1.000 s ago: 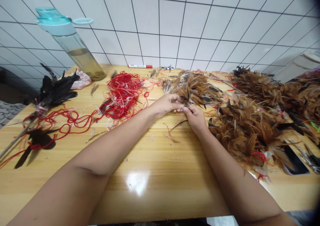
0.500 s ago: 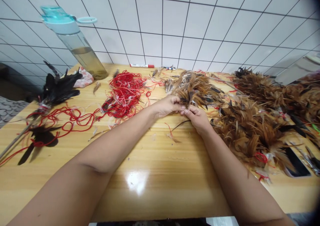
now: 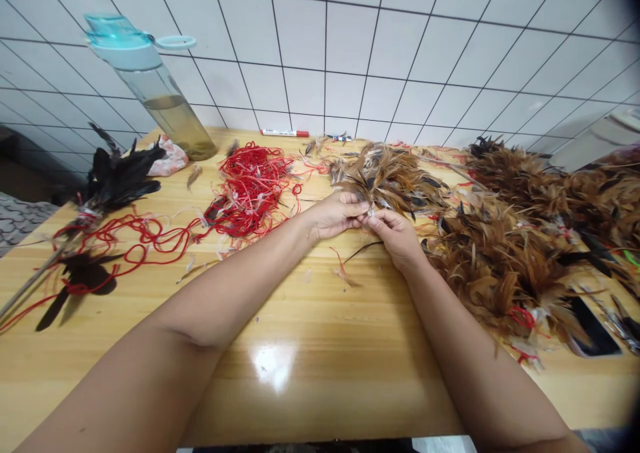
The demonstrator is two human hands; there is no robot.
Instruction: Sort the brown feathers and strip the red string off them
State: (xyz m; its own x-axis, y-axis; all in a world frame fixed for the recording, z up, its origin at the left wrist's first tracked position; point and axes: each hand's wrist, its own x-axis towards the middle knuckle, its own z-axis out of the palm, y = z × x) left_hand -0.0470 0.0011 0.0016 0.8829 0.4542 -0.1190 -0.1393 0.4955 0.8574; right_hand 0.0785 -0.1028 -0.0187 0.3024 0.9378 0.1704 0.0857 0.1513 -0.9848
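Over the middle of the table, my left hand (image 3: 339, 215) and my right hand (image 3: 399, 237) meet fingertip to fingertip. Both are closed in a pinch around the pale lower ends of a small bunch of brown feathers (image 3: 373, 187), which fans out above the fingers. Just behind it lies a pile of brown and grey feathers (image 3: 400, 169), so the two partly blend. Exactly how the fingertips share the quills is hard to make out. A loose dark feather (image 3: 363, 249) and a bit of red string (image 3: 340, 263) lie below my hands.
Left of my hands sits a tangle of red string (image 3: 253, 189). Black feathers tied on a stick (image 3: 120, 179) and a water bottle (image 3: 173, 113) are farther left. Brown feather bundles (image 3: 500, 259) and a phone (image 3: 595, 326) are on the right. A red marker (image 3: 285, 133) lies by the wall.
The held feathers show more upright and spread above my fingers, and my left thumb is now straighter. Both hands stay in nearly the same place.
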